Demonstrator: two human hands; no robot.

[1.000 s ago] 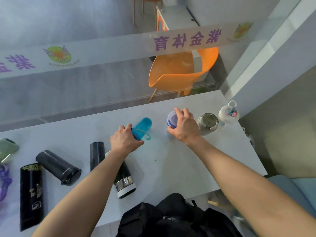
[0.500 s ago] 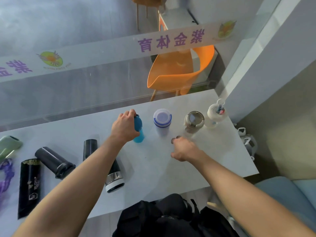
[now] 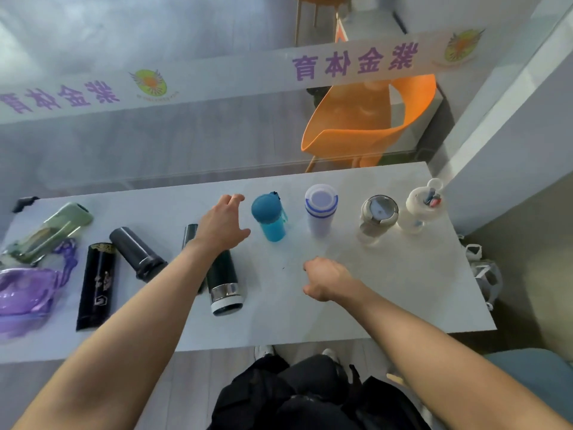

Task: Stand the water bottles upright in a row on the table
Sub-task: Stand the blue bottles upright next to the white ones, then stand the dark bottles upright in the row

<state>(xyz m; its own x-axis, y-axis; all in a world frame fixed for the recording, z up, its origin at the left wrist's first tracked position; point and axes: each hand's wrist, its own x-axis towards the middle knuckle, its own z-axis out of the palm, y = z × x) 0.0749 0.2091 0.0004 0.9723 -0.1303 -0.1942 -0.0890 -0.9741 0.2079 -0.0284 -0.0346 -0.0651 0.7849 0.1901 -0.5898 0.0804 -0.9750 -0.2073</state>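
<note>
Four bottles (image 3: 321,209) stand in a row along the table's (image 3: 387,290) far edge, so our left hand (image 3: 221,225) hovers spread and empty beside the blue bottle (image 3: 269,217), our right hand (image 3: 325,279) loosely curled on nothing, both free for the dark bottles (image 3: 221,271) lying toward the left edge.

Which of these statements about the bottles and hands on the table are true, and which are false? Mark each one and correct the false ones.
1. The blue bottle stands upright on the table. True.
2. The left hand grips the blue bottle. False: it is open beside the bottle, apart from it.
3. The dark flask with a steel band lies on its side. True.
4. The right hand holds the white bottle with blue bands. False: it holds nothing; that bottle stands upright, untouched.
</note>
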